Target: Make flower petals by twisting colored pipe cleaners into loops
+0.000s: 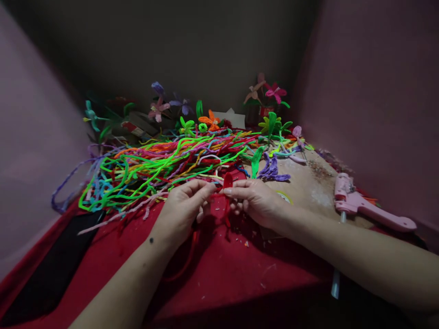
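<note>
Between my two hands is a red pipe cleaner (227, 180), bent into a narrow upright loop with a length hanging below. My right hand (248, 196) pinches it at the base of the loop with thumb and forefinger. My left hand (192, 201) is closed, its thumb and fingertips pinched just left of the loop. A red strand curves down below the left hand, so it seems to hold part of the same piece, though its fingers hide the grip. Right behind the hands lies a big tangle of colourful pipe cleaners (164, 160).
A pink glue gun (373, 208) rests at the right on a brown board (308, 187), its glue stick (336, 278) pointing down. Purple petal shapes (272, 168) lie nearby. Pipe-cleaner flowers (211, 120) stand at the back. A black flat object (55, 269) lies left on the red cloth (219, 292).
</note>
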Motion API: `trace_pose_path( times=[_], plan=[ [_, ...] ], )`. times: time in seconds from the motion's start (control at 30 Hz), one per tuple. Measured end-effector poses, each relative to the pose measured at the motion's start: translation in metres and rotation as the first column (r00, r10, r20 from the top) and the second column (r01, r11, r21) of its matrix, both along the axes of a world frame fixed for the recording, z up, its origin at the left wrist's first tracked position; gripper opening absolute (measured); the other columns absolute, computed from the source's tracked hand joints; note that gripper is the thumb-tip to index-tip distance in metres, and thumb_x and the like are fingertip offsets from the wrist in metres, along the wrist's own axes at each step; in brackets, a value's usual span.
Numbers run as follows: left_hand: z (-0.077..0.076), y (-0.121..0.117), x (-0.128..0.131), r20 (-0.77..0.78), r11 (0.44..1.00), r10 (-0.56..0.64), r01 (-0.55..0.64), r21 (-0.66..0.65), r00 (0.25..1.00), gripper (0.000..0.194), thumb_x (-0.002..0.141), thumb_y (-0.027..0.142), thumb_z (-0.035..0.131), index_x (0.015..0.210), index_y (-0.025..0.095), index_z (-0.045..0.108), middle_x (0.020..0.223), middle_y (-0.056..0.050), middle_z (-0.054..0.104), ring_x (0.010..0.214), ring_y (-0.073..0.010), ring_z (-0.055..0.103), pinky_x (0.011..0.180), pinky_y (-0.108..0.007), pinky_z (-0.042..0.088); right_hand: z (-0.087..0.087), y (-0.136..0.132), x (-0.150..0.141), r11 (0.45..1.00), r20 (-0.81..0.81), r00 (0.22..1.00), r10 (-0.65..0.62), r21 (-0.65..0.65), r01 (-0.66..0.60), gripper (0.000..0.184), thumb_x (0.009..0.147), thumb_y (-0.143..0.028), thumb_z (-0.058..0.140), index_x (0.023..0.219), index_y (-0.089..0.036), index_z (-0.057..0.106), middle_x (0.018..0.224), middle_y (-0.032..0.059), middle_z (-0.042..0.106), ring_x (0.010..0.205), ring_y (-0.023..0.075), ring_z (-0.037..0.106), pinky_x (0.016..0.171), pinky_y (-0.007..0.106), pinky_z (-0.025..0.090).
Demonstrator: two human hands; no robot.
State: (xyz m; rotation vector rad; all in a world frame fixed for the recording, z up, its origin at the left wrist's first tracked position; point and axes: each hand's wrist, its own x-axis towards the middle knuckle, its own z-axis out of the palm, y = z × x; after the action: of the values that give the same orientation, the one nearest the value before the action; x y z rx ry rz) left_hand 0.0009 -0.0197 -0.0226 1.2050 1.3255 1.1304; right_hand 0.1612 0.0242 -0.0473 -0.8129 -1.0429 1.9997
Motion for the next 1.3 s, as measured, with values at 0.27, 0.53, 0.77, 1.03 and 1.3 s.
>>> trace_pose_path(
  times=[0.27,0.53,0.77,1.03,1.3],
  plan=[
    [-0.006,0.002,0.008,0.097,0.976,-0.128,0.143,-0.162,0.987,0.021,0.071,0.031,0.069,0.075,0.013,0.059,0.060,0.002,0.058,0.043,-0.0029,0.040,0.040,-0.016,0.025,0.001,0.002,0.002,0.997,0.001,1.000,0.002,0.081,-0.002,0.018,0.066,-0.023,0.071,0.073,-0.011,0.060,0.057,-0.0001,0.058,0.047,0.0082,0.052,0.046,0.021,0.035],
    [-0.009,-0.002,0.019,0.109,0.925,-0.229,0.251,-0.286,0.967,0.025,0.076,0.038,0.060,0.068,0.015,0.055,0.035,0.008,0.039,0.031,-0.0025,0.022,0.035,-0.018,0.012,0.006,-0.008,0.000,0.965,0.085,0.987,-0.138,0.237,0.114,0.017,0.067,-0.025,0.069,0.066,-0.013,0.057,0.056,-0.0036,0.053,0.049,0.0055,0.044,0.048,0.021,0.032],
    [0.001,-0.007,0.023,-0.059,0.949,-0.234,0.215,-0.230,0.970,0.021,0.079,0.036,0.055,0.073,0.016,0.056,0.038,0.007,0.044,0.028,-0.0039,0.029,0.030,-0.016,0.018,0.005,-0.006,0.000,0.979,0.068,0.988,-0.140,0.158,0.128,0.018,0.070,-0.026,0.067,0.068,-0.013,0.055,0.054,-0.0037,0.052,0.045,0.0058,0.044,0.045,0.020,0.032],
    [0.000,-0.008,0.019,-0.240,0.988,-0.151,0.139,-0.063,0.959,0.026,0.079,0.035,0.057,0.062,0.016,0.057,0.049,0.003,0.055,0.040,-0.0074,0.046,0.041,-0.018,0.035,0.008,-0.002,0.001,0.987,0.008,0.990,-0.138,0.086,0.137,0.018,0.068,-0.024,0.069,0.067,-0.013,0.055,0.053,-0.0021,0.054,0.045,0.0065,0.046,0.046,0.021,0.033],
    [0.003,-0.004,0.024,0.011,0.998,0.028,-0.028,0.048,1.000,0.019,0.069,0.024,0.070,0.084,0.018,0.060,0.075,0.002,0.065,0.063,-0.0107,0.057,0.058,-0.020,0.045,0.005,-0.002,0.001,0.999,-0.022,0.999,-0.039,-0.018,0.038,0.016,0.066,-0.019,0.069,0.066,-0.012,0.055,0.052,-0.0025,0.052,0.043,0.0056,0.045,0.044,0.020,0.031]
  ],
)
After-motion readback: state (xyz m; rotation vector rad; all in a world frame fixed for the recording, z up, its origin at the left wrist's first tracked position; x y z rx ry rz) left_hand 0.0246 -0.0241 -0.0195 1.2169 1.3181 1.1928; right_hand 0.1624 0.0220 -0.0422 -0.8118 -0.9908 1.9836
